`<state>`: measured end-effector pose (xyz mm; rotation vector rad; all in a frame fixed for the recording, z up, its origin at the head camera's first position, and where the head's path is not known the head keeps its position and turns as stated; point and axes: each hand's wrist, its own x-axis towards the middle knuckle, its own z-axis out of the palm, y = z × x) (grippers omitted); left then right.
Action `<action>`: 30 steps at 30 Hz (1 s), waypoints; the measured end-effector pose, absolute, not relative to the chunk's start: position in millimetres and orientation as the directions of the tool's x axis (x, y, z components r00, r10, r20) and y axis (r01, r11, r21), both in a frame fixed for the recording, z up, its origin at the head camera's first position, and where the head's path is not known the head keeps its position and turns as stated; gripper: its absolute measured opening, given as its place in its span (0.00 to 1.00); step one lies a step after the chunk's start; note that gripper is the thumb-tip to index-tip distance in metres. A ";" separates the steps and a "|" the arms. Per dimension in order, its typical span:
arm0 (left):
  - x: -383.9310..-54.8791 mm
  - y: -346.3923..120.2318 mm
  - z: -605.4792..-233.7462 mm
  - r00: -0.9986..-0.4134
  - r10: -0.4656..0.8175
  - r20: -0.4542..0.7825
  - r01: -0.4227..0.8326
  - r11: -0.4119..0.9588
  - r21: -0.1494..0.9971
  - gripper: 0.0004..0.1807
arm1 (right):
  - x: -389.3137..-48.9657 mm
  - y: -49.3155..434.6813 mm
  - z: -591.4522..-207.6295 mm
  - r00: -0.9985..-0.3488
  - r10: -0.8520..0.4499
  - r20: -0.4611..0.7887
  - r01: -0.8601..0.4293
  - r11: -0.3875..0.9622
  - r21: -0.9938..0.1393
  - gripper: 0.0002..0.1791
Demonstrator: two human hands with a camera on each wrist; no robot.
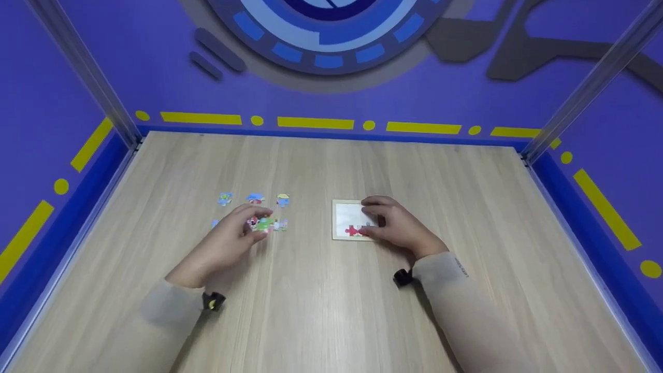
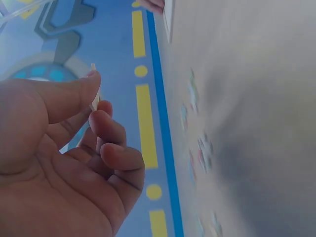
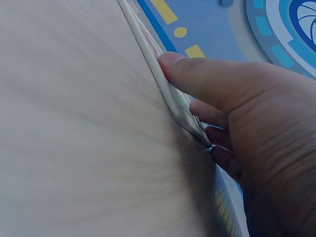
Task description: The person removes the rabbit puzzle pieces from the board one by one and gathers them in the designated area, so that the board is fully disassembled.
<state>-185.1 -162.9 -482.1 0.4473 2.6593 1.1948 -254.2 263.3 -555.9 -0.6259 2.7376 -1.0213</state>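
Observation:
My left hand point(image 1: 220, 243) is raised over the left side of the table. It pinches a thin jigsaw puzzle piece point(image 2: 96, 102), seen edge-on in the left wrist view, between thumb and fingertips. Below that hand and beyond it lie loose puzzle pieces point(image 1: 255, 198). To the right is a shallow puzzle tray point(image 1: 346, 213) with a pale rim and white base. Red puzzle pieces point(image 1: 351, 231) sit along its near edge. My right hand point(image 1: 399, 225) rests on the tray's right side, thumb on the fitted pieces and other fingers loosely bent near the far rim, hiding that side.
The wood-grain table point(image 1: 321, 300) carries all of this. Further loose pieces lie in a back row, among them a yellow-and-blue piece point(image 1: 283, 200). Purple panels point(image 1: 321, 98) with yellow stripes wall off the back and both sides.

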 end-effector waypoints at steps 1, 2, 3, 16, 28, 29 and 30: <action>-182.2 -168.8 -482.5 -0.939 0.340 -0.061 0.180 0.633 0.753 0.25 | -254.3 263.6 -555.4 -0.902 -0.432 0.000 -0.328 0.684 -0.652 0.37; -179.3 -174.7 -483.3 -0.943 0.325 -0.076 0.161 0.642 0.750 0.26 | -254.3 263.8 -555.0 -0.903 -0.430 -0.001 -0.326 0.686 -0.650 0.37; -176.4 -180.6 -484.1 -0.947 0.308 -0.096 0.136 0.651 0.746 0.26 | -254.6 263.9 -554.7 -0.903 -0.430 -0.001 -0.327 0.688 -0.648 0.37; -158.0 -243.1 -499.6 -0.949 0.239 -0.205 0.058 0.772 0.633 0.26 | -255.2 263.3 -557.0 -0.895 -0.446 0.019 -0.353 0.681 -0.641 0.37; -158.3 -245.9 -502.4 -0.937 0.243 -0.250 0.051 0.805 0.591 0.25 | -253.0 262.5 -557.8 -0.906 -0.423 0.014 -0.332 0.690 -0.644 0.36; -158.3 -245.8 -502.1 -0.938 0.239 -0.252 0.049 0.809 0.585 0.25 | -253.1 262.7 -557.7 -0.906 -0.423 0.010 -0.330 0.690 -0.644 0.36; -158.4 -245.7 -501.6 -0.939 0.238 -0.249 0.051 0.812 0.582 0.25 | -253.2 262.8 -557.4 -0.906 -0.422 0.008 -0.327 0.691 -0.645 0.36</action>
